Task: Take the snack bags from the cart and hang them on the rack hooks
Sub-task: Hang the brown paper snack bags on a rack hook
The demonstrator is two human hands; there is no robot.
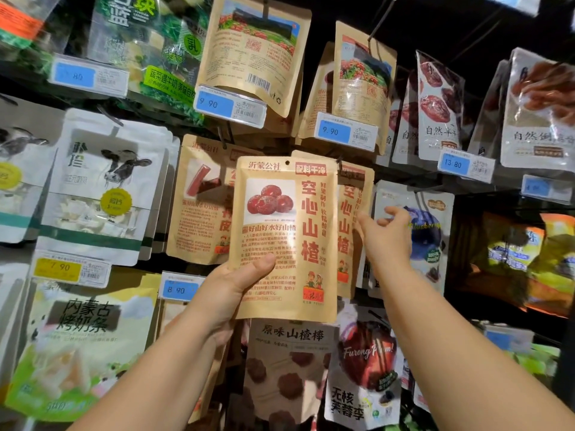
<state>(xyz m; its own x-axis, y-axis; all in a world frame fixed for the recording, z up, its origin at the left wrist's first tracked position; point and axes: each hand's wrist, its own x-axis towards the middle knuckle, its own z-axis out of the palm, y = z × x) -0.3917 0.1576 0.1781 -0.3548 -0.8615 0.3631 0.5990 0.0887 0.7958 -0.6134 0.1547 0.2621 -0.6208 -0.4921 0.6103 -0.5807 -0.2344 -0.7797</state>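
While the left hand [236,284] gripped the bag [286,237] at its lower left corner, thumb across the front and fingers behind, the bag stood upright, overlapping a hung bag [353,225] of the same kind. Its top hole sat just left of a hook [339,163]. The right hand [387,241] touched the hung bag's right edge, fingers loosely curled; whether it pinched could not be told.

Head-worn camera faces the hanging rack [348,10] close up.
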